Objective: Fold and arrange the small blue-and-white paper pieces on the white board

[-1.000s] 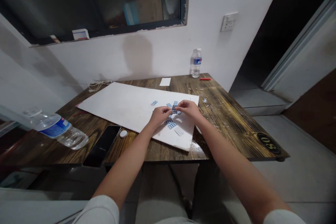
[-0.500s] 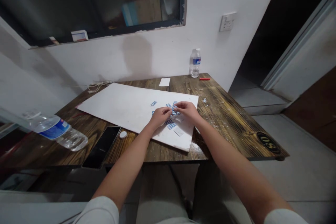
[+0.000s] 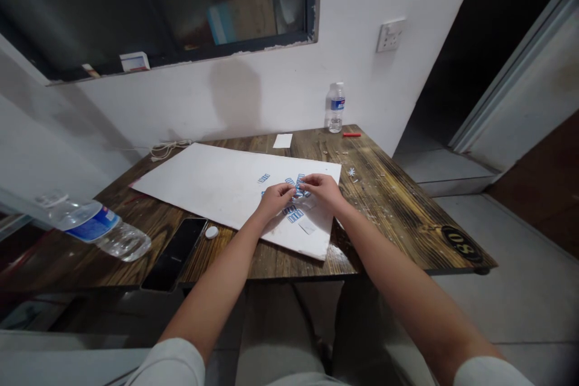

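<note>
My left hand [image 3: 275,200] and my right hand [image 3: 324,190] meet over the right part of a white board [image 3: 212,178]. Both have thumb and fingers pinched together, almost touching each other. What sits between the fingertips is too small to make out. Around and under them lie several small paper pieces with blue-outlined boxes [image 3: 295,216], partly covered by the hands. Another such blue-marked piece [image 3: 263,178] rests apart, farther left on the board. Close to the board's front right edge is a plain pale slip of paper [image 3: 306,226].
On the wooden table [image 3: 389,205] stand a small water bottle [image 3: 336,107] and a red pen-like stick [image 3: 351,134]. A large bottle [image 3: 102,223] lies at left, beside a phone [image 3: 175,253] and a white cap [image 3: 211,232]. White paper [image 3: 283,141] and a cable [image 3: 169,148] lie behind.
The view has shifted very slightly. Both hands stay pinched together in nearly the same spot, with only small finger movement.
</note>
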A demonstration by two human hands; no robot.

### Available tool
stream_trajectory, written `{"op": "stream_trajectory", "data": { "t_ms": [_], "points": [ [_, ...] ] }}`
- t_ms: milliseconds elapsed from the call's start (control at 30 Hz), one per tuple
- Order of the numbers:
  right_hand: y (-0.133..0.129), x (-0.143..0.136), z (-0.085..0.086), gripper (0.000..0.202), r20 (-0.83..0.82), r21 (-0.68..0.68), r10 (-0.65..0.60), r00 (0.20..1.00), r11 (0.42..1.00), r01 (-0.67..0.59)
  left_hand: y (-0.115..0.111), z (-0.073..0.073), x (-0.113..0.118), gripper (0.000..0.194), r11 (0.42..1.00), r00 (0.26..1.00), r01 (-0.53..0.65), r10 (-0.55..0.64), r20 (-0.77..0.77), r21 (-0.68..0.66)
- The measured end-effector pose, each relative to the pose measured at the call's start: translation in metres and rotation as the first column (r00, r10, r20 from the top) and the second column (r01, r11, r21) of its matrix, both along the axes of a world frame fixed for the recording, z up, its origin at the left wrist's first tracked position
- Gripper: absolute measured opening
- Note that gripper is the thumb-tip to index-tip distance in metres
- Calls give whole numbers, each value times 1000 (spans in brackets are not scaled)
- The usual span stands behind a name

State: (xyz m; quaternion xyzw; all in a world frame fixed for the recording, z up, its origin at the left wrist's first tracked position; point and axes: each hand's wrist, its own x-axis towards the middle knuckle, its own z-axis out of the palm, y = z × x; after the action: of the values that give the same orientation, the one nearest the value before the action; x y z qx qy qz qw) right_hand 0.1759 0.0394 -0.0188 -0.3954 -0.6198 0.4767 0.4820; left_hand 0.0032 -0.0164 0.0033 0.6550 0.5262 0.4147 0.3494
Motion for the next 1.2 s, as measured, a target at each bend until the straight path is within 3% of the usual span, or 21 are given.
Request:
{"op": "stream_trajectory", "data": {
  "t_ms": [467,633,700,767,867,933,1067,1200],
  "points": [
    [-4,-4,1,29,-16,26,19,1000,999,-18,4,-6,-3,28,997,995,-72,73,74,-13],
    [-4,0,7,19,94,81,-38,995,996,31,7,-6,-4,27,990,986,-139,138,90,1],
    [-6,4,10,18,254,142,-126,959,986,92,8,-6,-6,26,985,980,-174,171,98,16],
    [-10,7,12,19,466,241,-223,856,963,119,9,-7,-7,23,979,975,-203,199,101,33],
    [-18,9,14,25,691,340,-289,663,939,54,10,-6,-8,21,968,965,-249,244,95,45],
    [-22,9,14,27,758,335,-269,595,942,-1,9,-5,-9,19,962,959,-271,266,94,42],
    [-22,7,12,24,798,287,-224,559,957,-26,9,-4,-9,17,961,956,-275,270,114,37],
    [-20,5,12,21,771,285,-233,593,958,6,11,-6,-9,18,959,954,-281,276,118,35]
  ]
}}
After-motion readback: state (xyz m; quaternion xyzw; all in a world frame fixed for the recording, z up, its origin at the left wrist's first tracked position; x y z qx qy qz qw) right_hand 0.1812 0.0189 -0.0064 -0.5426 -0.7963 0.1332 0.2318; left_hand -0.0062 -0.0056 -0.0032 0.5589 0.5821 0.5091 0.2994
